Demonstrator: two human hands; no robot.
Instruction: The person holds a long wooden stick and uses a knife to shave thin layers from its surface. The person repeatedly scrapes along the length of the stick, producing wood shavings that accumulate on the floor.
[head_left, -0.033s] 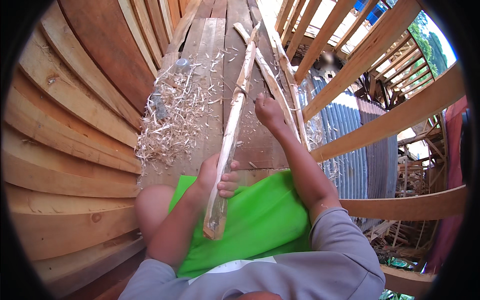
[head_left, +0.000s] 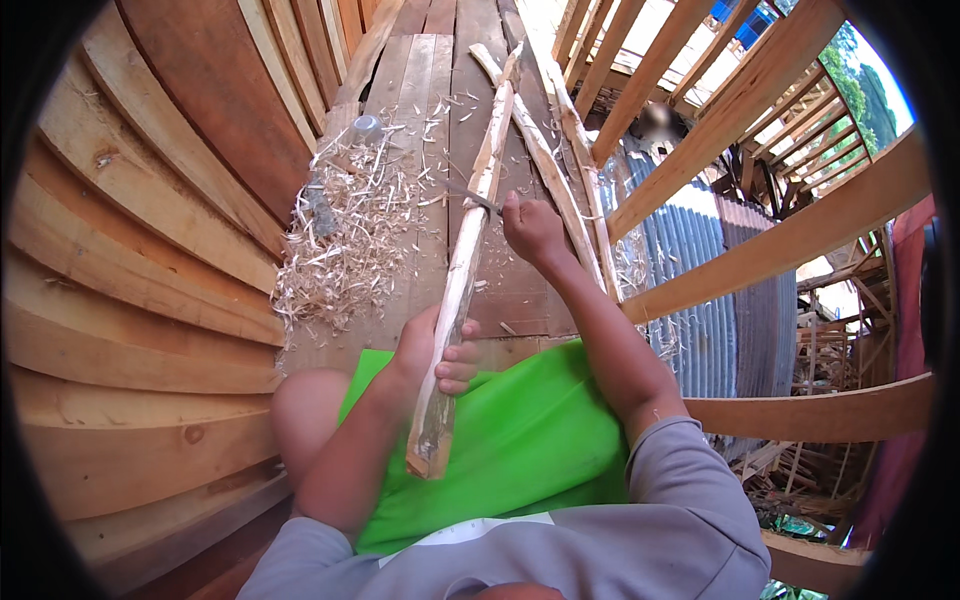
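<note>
A long wooden stick [head_left: 463, 262], pale where its bark is stripped, slants from over my lap away across the plank floor. My left hand [head_left: 418, 345] is closed around its near part, above the squared butt end. Farther along, my right hand [head_left: 533, 230] is closed in a fist on a knife, whose handle is hidden by the fingers. The thin dark knife blade [head_left: 480, 200] lies across the stick and touches its upper side, pointing left. A curl of wood seems to stand by the blade.
Pale shavings [head_left: 345, 250] lie heaped on the left, with a clear plastic container [head_left: 366, 128] at their far end. A second peeled stick [head_left: 550, 170] rests to the right of mine. Stacked boards [head_left: 150, 330] wall the left side; a slatted wooden railing [head_left: 720, 130] bounds the right.
My right hand and the knife have slid a little toward me along the stick. My left hand and the stick stay in place.
</note>
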